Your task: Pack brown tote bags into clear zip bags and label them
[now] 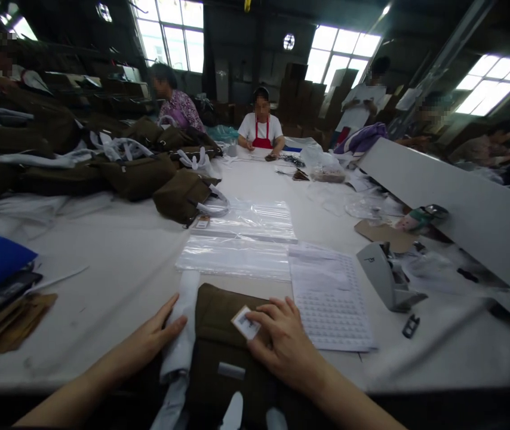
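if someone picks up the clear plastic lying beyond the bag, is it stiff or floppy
Probably floppy: the clear plastic looks thin and wrinkled. Its glossy glare suggests it may slide easily. Lying nearly flat, it is likely light for its size.

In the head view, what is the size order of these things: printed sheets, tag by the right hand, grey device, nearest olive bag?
Largest first:
1. Nearest olive bag, helped by nearness
2. Printed sheets
3. Grey device
4. Tag, partly covered by the right hand
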Available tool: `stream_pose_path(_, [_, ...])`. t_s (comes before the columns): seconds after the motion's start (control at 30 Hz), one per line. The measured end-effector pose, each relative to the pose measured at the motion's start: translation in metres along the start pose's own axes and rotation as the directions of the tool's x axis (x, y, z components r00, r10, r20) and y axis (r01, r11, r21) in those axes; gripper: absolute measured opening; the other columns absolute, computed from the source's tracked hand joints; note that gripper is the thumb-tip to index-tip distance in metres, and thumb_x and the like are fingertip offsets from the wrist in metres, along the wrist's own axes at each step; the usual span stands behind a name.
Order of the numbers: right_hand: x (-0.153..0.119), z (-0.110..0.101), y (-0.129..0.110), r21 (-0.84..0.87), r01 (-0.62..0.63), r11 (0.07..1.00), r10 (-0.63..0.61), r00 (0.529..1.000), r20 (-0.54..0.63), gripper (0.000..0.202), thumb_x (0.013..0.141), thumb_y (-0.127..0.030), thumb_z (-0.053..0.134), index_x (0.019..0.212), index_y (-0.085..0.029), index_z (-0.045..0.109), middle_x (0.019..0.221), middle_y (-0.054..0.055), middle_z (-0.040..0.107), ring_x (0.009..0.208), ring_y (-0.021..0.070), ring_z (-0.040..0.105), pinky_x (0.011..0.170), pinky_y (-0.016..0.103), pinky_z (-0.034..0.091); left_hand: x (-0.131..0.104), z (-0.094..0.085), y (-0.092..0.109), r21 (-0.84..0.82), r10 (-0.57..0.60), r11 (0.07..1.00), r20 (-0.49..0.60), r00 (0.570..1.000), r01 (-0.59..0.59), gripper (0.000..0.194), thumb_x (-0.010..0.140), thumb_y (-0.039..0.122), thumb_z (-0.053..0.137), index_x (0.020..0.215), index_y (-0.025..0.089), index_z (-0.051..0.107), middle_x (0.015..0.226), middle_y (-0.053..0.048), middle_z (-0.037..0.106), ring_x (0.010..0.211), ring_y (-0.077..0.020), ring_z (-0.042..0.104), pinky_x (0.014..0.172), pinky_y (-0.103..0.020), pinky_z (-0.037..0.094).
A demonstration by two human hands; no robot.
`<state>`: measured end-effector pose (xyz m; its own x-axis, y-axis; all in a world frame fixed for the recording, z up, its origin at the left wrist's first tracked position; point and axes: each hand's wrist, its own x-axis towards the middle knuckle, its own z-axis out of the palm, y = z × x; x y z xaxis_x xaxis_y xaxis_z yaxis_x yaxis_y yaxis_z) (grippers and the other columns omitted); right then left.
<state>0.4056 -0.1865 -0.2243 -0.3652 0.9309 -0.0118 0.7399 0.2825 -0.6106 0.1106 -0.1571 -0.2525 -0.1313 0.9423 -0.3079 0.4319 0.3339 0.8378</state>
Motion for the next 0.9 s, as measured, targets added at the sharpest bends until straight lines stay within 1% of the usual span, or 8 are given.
stream_pose_path(0.13, [-0.024, 0.013, 0.038, 0.212, -0.269, 0.940, 0.302, 0.942, -0.144, 0.046, 0.078, -0.043, 0.056, 0.121, -0.026, 0.052, 0.126, 0.007, 0.048, 0.123, 0.0283, 0.036, 0.108, 0.049, 0.020, -0.008, -0.001, 0.012, -0.118, -0.181, 0.971, 0.193, 0.964, 0.206, 0.079, 0.058, 0.063, 0.065, 0.125, 0.024, 0.052, 0.136, -0.008, 0.045, 0.123, -0.0318, 0.043, 0.104, -0.043, 0.032])
stream_pose_path(0.23, [-0.041, 0.026, 0.056, 0.482, -0.426, 0.766, 0.519, 0.852, -0.072, 0.072, 0.077, -0.049, 0.056, 0.137, -0.018, 0.031, 0.138, 0.012, 0.036, 0.130, 0.0279, 0.029, 0.109, 0.047, 0.021, -0.023, 0.005, 0.026, -0.247, -0.237, 0.920, 0.270, 0.933, 0.305, 0.072, 0.063, 0.064, 0.061, 0.123, 0.026, 0.054, 0.122, -0.009, 0.059, 0.108, -0.0322, 0.057, 0.089, -0.040, 0.048])
stream_pose_path(0.3, [-0.039, 0.025, 0.058, 0.578, -0.437, 0.689, 0.549, 0.835, -0.022, 0.075, 0.077, -0.050, 0.056, 0.138, -0.018, 0.028, 0.138, 0.012, 0.036, 0.131, 0.0280, 0.029, 0.109, 0.048, 0.021, -0.026, 0.009, 0.034, -0.300, -0.235, 0.903, 0.258, 0.937, 0.309, 0.070, 0.065, 0.064, 0.059, 0.123, 0.025, 0.053, 0.112, -0.009, 0.065, 0.101, -0.0323, 0.061, 0.082, -0.039, 0.051])
stream_pose_path(0.37, [-0.024, 0.014, 0.057, 0.603, -0.357, 0.714, 0.491, 0.868, -0.068, 0.073, 0.076, -0.048, 0.058, 0.137, -0.021, 0.029, 0.139, 0.010, 0.037, 0.130, 0.0269, 0.030, 0.109, 0.047, 0.020, -0.021, 0.011, 0.036, -0.324, -0.158, 0.915, 0.260, 0.953, 0.241, 0.070, 0.068, 0.063, 0.057, 0.126, 0.025, 0.050, 0.110, -0.009, 0.066, 0.102, -0.0319, 0.060, 0.084, -0.040, 0.050])
stream_pose_path(0.43, [0.000, -0.001, 0.059, 0.568, -0.197, 0.799, 0.358, 0.915, -0.186, 0.072, 0.076, -0.044, 0.060, 0.137, -0.022, 0.029, 0.141, 0.008, 0.035, 0.131, 0.0251, 0.029, 0.110, 0.044, 0.019, -0.008, 0.015, 0.029, -0.350, 0.014, 0.935, 0.221, 0.975, 0.066, 0.071, 0.071, 0.062, 0.055, 0.130, 0.024, 0.044, 0.117, -0.010, 0.062, 0.111, -0.0308, 0.055, 0.093, -0.040, 0.045])
stream_pose_path(0.57, [0.040, -0.001, 0.080, 0.470, 0.153, 0.869, 0.023, 0.937, -0.347, 0.077, 0.074, -0.040, 0.061, 0.137, -0.017, 0.024, 0.140, 0.011, 0.033, 0.129, 0.0248, 0.032, 0.109, 0.040, 0.023, 0.010, 0.035, -0.009, -0.301, 0.344, 0.893, -0.018, 0.939, -0.334, 0.081, 0.070, 0.055, 0.060, 0.135, 0.017, 0.032, 0.136, -0.014, 0.043, 0.128, -0.0305, 0.036, 0.108, -0.041, 0.026])
stream_pose_path(0.77, [0.007, 0.061, 0.107, 0.422, 0.196, 0.885, -0.007, 0.913, -0.408, 0.071, 0.077, -0.034, 0.058, 0.137, -0.019, 0.023, 0.140, 0.012, 0.032, 0.131, 0.0276, 0.028, 0.109, 0.046, 0.023, -0.019, 0.062, -0.082, -0.122, 0.377, 0.912, -0.128, 0.917, -0.392, 0.070, 0.077, 0.051, 0.054, 0.134, 0.019, 0.032, 0.147, -0.012, 0.024, 0.135, -0.0304, 0.019, 0.111, -0.046, 0.013])
stream_pose_path(0.9, [-0.005, 0.068, 0.106, 0.352, 0.149, 0.924, 0.007, 0.914, -0.406, 0.069, 0.082, -0.031, 0.053, 0.140, -0.022, 0.017, 0.142, 0.011, 0.030, 0.132, 0.0280, 0.027, 0.107, 0.050, 0.027, -0.018, 0.054, -0.091, -0.019, 0.389, 0.919, -0.120, 0.913, -0.394, 0.068, 0.078, 0.052, 0.051, 0.135, 0.020, 0.033, 0.144, -0.011, 0.031, 0.132, -0.0322, 0.027, 0.109, -0.049, 0.022])
